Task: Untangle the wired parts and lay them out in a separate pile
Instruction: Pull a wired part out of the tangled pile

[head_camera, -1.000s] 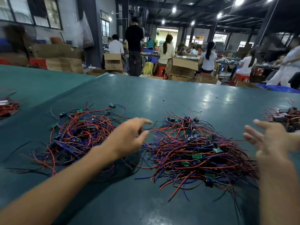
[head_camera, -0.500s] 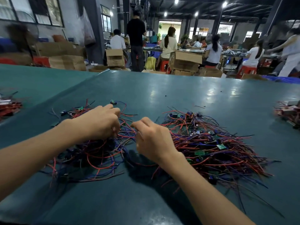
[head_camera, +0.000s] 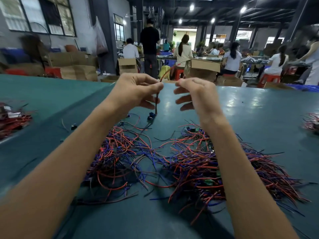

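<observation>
Wired part point(head_camera: 156, 105) hung above the table point(head_camera: 259, 118), lifted out of the piles where both hands worked half a second earlier. Left hand point(head_camera: 136, 92) pinched its wire, blue component dangling below. Right hand point(head_camera: 198, 95) was close beside, fingertips together; blur hid whether it gripped anything. Left pile point(head_camera: 120, 157) and right pile point(head_camera: 207, 163) lay under the forearms, partly hidden. Table surface was green; workers point(head_camera: 183, 50) and cardboard boxes point(head_camera: 205, 65) were behind.

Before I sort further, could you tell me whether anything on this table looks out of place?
Somewhat: wires of the left pile and right pile cross in the middle, so they are not cleanly separate, and one small dark part lies apart, left of both.
</observation>
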Action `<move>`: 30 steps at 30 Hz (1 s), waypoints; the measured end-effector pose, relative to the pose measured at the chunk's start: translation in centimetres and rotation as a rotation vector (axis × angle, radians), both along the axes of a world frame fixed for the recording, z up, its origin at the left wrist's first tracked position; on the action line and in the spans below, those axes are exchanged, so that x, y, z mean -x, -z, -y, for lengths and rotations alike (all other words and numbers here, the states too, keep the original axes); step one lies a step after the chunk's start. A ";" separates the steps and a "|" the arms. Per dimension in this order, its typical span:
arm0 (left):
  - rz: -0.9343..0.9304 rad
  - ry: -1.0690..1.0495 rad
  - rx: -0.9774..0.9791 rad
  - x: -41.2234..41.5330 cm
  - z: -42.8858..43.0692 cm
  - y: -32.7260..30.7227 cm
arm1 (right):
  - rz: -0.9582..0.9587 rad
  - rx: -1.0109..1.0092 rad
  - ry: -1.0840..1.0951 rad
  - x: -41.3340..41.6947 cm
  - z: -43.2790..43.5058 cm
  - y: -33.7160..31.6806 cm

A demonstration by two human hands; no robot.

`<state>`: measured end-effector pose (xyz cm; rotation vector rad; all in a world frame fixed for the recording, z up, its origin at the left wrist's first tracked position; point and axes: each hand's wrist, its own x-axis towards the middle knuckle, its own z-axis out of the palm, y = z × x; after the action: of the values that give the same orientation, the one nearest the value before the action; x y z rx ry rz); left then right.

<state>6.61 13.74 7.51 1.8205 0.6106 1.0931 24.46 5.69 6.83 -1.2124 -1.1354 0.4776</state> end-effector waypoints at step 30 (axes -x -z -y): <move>-0.103 0.294 0.373 -7.7 -1.7 3.6 | 0.054 0.443 -0.349 -6.1 1.1 1.4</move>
<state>14.26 15.43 3.91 1.5842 0.5444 0.6439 30.53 4.57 5.47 -1.4142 -1.3377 1.0068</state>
